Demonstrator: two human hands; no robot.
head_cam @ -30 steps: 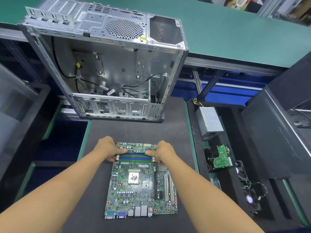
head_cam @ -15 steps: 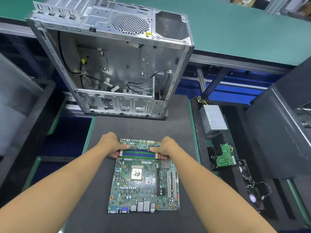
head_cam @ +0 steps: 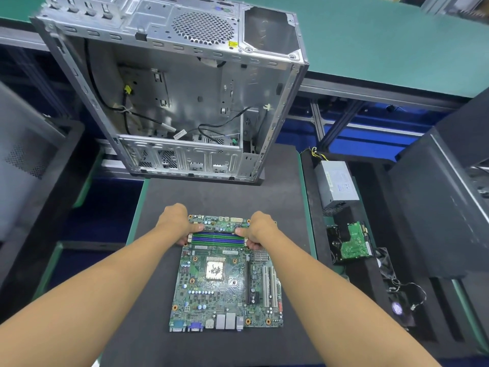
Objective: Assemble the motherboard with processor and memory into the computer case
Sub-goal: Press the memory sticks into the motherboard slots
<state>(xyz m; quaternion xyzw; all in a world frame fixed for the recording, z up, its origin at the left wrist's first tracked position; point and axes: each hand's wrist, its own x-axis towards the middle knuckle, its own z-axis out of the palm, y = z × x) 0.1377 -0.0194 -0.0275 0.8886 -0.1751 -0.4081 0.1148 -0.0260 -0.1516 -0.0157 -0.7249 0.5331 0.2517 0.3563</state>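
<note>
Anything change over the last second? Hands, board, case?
No visible move or regrip. Left hand and right hand stay pinched at the ends of the blue and green memory slots on the green motherboard; open silver metal case unmoved. Only the view shifted.

Left hand (head_cam: 173, 221) and right hand (head_cam: 260, 229) grip with curled fingers.

Tipped the head a little, sliding the whole scene upward and slightly rightward in the view. Cropped more of the computer case (head_cam: 185, 102) at its far top edge, beyond the fingertips (head_cam: 252, 245). Uncovered a wider band of black mat (head_cam: 211, 348) behind the fingertips, wrist-side, below the motherboard (head_cam: 217, 295). Narrowed by a hair the gap from fingertips to computer case
</note>
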